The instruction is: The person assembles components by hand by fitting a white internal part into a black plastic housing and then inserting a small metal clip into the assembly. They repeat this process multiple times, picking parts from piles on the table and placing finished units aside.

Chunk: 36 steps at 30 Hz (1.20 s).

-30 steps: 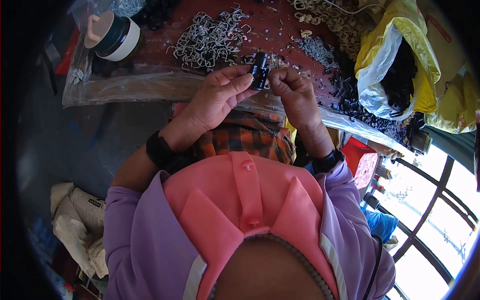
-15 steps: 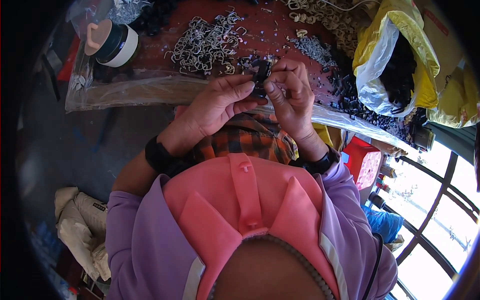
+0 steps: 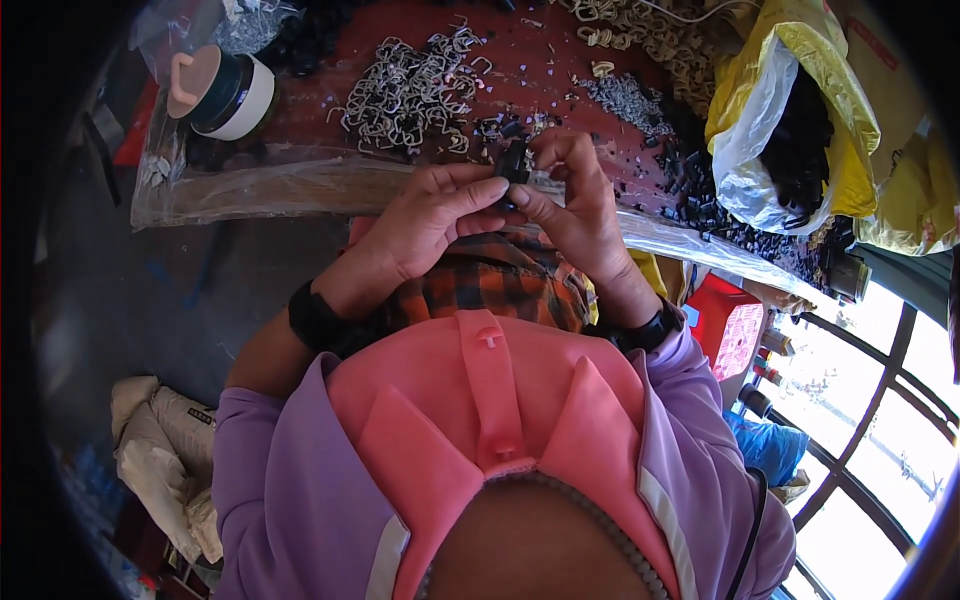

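My left hand (image 3: 440,215) pinches a small black block-like part (image 3: 514,162) between thumb and fingers, just in front of the table's near edge. The part stands roughly upright, its lower end covered by the fingertips. On its right side, my right hand (image 3: 585,210) has its thumb against or very near the part's lower end. The index finger of that hand is bent and apart from the thumb, and nothing shows between them. Beyond the hands lies a pile of U-shaped metal pieces (image 3: 405,95). Small black pieces (image 3: 510,128) lie scattered just behind the held part.
The red tabletop (image 3: 540,60) has a plastic-wrapped front edge. A dark green and white cup (image 3: 235,95) stands at the left. Small grey metal bits (image 3: 630,100), beige curved pieces (image 3: 650,40) and a yellow bag (image 3: 850,110) of black parts are at the right. A red crate (image 3: 725,320) sits below.
My right index finger has come away from the thumb, widening the gap between them. The black part now shows more clearly, upright in my left hand.
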Each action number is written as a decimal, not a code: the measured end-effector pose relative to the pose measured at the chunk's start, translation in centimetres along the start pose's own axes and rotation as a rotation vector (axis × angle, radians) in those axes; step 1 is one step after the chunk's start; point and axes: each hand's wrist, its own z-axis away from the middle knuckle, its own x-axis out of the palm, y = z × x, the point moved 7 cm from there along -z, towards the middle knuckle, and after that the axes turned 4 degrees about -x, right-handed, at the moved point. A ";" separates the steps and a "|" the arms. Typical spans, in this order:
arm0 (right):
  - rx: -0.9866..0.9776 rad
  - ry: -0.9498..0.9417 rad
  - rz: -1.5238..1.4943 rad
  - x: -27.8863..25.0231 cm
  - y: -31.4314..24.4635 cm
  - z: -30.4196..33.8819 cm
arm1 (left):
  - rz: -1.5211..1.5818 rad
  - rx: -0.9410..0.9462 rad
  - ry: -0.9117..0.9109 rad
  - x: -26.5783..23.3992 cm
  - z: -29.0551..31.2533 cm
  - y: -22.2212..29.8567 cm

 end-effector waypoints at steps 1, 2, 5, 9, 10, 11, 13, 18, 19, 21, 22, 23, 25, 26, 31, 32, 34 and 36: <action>-0.002 -0.001 0.000 0.0 0.3 0.0 | -0.001 0.002 0.000 -0.1 0.0 0.1; -0.003 -0.052 -0.025 0.3 0.6 0.0 | -0.011 -0.001 -0.009 -0.2 0.0 0.0; -0.009 -0.153 -0.068 0.5 1.4 -0.2 | -0.033 -0.005 -0.034 -0.2 -0.1 0.2; 0.037 -0.234 -0.195 -0.6 2.1 -1.3 | 0.036 0.013 -0.010 -0.7 0.2 1.0; -0.054 -0.212 0.059 -1.9 2.0 -2.3 | 0.038 0.030 0.027 -1.4 0.3 1.1; -0.145 -0.186 0.312 -3.3 1.8 -3.4 | 0.040 0.047 0.064 -2.2 0.4 1.1; -0.243 -0.146 0.575 -5.4 2.0 -5.3 | 0.036 0.072 0.089 -2.5 0.3 1.3; -0.265 0.023 1.117 -8.6 5.1 -8.9 | 0.081 0.057 0.099 -2.2 0.2 1.3; -0.232 0.014 1.191 -9.0 5.8 -9.2 | 0.076 0.063 0.099 -2.2 0.2 1.3; -0.194 0.021 0.975 -8.8 5.5 -9.4 | 0.084 0.069 0.117 -2.6 0.4 1.3; -0.149 0.035 0.763 -8.9 5.3 -9.3 | 0.088 0.071 0.115 -2.7 0.4 1.3; -0.101 0.049 0.553 -8.9 5.4 -9.2 | 0.091 0.071 0.112 -2.8 0.3 1.4; 0.015 -0.089 0.484 -8.2 6.4 -8.2 | 0.100 0.059 0.113 -2.8 0.1 1.3; 0.126 -0.220 0.415 -7.5 7.3 -7.3 | 0.103 0.066 0.112 -2.7 0.0 1.5; 0.147 -0.154 0.589 -7.2 6.5 -4.5 | 0.105 0.074 0.112 -2.3 0.1 1.6; 0.146 -0.157 0.588 -6.9 6.2 -4.1 | 0.101 0.080 0.116 -2.4 0.1 1.7; 0.014 -0.015 0.706 -7.0 4.3 -3.2 | 0.101 0.082 0.118 -2.5 0.1 1.7; -0.050 0.061 0.762 -6.8 3.7 -2.6 | 0.092 0.072 0.112 -2.4 0.1 1.4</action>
